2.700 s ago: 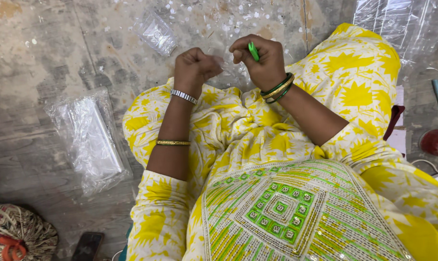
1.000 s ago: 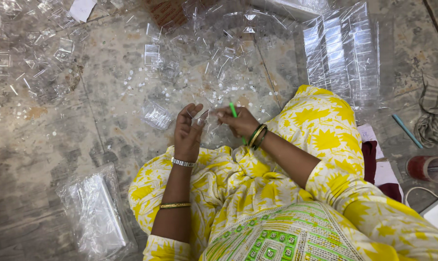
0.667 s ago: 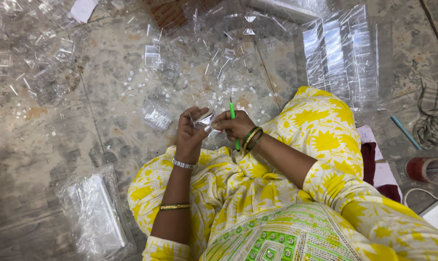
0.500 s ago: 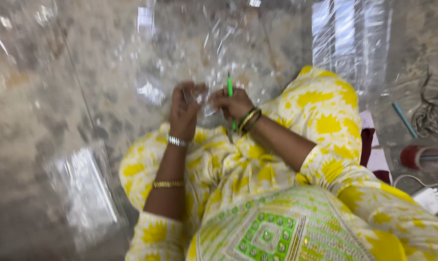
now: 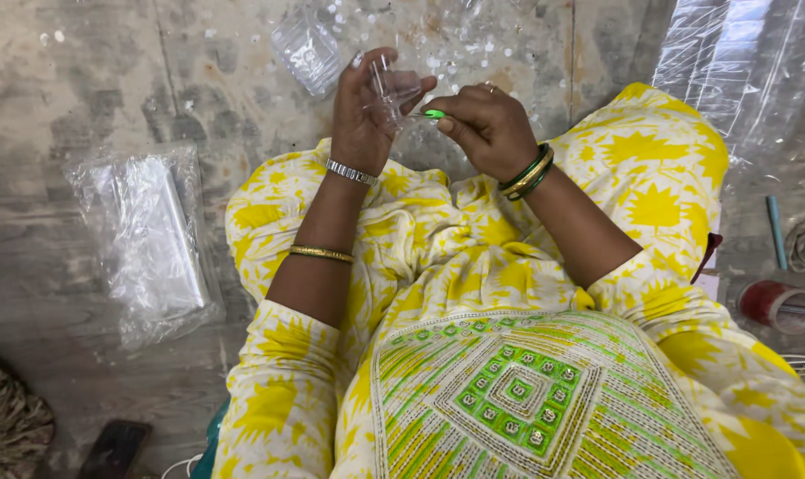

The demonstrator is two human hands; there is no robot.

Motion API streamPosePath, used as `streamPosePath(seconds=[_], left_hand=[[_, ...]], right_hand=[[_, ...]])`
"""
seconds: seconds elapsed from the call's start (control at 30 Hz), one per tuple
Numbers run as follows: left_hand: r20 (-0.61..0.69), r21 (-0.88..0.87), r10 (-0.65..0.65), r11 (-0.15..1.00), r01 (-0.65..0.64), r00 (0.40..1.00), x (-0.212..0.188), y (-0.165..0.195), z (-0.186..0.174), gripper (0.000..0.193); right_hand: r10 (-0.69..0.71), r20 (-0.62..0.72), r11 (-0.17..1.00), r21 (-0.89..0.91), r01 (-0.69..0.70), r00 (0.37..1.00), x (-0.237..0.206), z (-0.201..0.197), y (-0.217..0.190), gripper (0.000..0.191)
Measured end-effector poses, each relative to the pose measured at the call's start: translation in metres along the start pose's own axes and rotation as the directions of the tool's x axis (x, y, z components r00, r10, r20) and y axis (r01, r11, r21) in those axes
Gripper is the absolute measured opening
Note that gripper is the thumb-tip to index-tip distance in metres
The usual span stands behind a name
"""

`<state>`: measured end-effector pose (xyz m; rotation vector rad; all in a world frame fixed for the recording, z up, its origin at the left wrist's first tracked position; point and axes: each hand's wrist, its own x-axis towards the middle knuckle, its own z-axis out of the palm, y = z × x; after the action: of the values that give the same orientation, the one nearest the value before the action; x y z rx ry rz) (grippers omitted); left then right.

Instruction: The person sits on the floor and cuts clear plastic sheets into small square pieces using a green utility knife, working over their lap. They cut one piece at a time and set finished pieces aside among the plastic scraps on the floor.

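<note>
While the head view looks straight down at a seated person's lap, the left hand (image 5: 364,111) sits in the upper middle of the frame, its fingers curled around a small clear plastic piece (image 5: 394,87) and lifting it off the lap, apparently so that the other hand can get at it. Just beside it, the right hand (image 5: 484,124) pinches a thin tool with a bright green end (image 5: 432,113) between thumb and forefinger, the tip aimed at the plastic. Whether the tip touches it is hard to tell, since the plastic is transparent and its outline fades into the speckled floor (image 5: 83,80). At centre left lies a clear bag of plastic pieces (image 5: 145,239), its contents blurred. A reddish spool (image 5: 769,304) at the right edge is partly cut off.
</note>
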<state>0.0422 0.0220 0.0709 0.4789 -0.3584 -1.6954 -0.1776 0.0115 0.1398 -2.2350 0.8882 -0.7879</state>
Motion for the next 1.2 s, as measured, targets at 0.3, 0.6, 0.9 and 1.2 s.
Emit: streamPosePath(seconds=[0.3, 0.6, 0.9, 1.2], left_hand=[[0.032, 0.120, -0.009, 0.993, 0.005, 0.999, -0.005, 0.004, 0.012, 0.050], [0.063, 0.033, -0.124, 0.992, 0.122, 0.990, -0.005, 0.007, 0.018, 0.063], [0.104, 0.083, -0.122, 0.990, 0.114, 0.987, -0.006, 0.004, 0.021, 0.062], [0.150, 0.074, -0.143, 0.988, 0.133, 0.978, -0.005, 0.001, 0.018, 0.059]], right_hand=[[-0.024, 0.084, 0.999, 0.045, 0.020, 0.996, 0.005, -0.003, 0.000, 0.014], [-0.097, -0.052, 0.995, -0.037, 0.096, 0.994, 0.003, 0.013, -0.007, 0.030], [-0.022, -0.107, 0.998, -0.063, 0.015, 0.994, 0.000, 0.015, -0.007, 0.014], [0.051, -0.072, 0.995, 0.088, -0.045, 0.996, 0.000, 0.016, -0.004, 0.028]])
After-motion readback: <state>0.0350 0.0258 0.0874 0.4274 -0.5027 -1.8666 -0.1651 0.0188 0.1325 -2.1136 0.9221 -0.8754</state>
